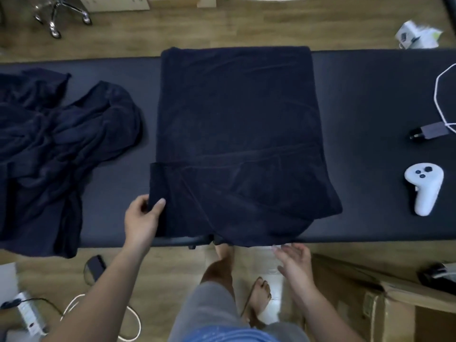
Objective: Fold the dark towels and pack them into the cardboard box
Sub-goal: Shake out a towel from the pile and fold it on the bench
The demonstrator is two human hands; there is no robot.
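A dark towel [234,119] lies spread flat in the middle of the frame on a dark table [370,95]. Its far edge reaches the table's upper edge and its near edge droops a little over the lower edge. The lower part is rumpled, with creases running slantwise. At its lower left corner a narrow flap is turned up, and the left hand [142,218] pinches this flap, thumb on top and fingers curled behind it. The right hand [294,264] is below the table's lower edge, just under the towel's drooping hem, right of centre. Its fingers are spread and relaxed and it holds nothing; whether the fingertips touch the hem I cannot tell.

To the left of the frame a pile [61,149] of more dark towels lies crumpled on the same table, apart from the spread one, part of it hanging over the lower edge. In the lower right corner a cardboard box [350,287] stands on the wooden floor with its flaps open.

On the right of the table lies a white controller [424,188], well apart from the towel. Above it are a small grey adapter [429,132] and a looping white cable [440,95]. On the floor, a power strip [27,314] sits at the lower left and a chair base [61,16] shows in the upper left. A white carton [417,34] lies in the upper right.
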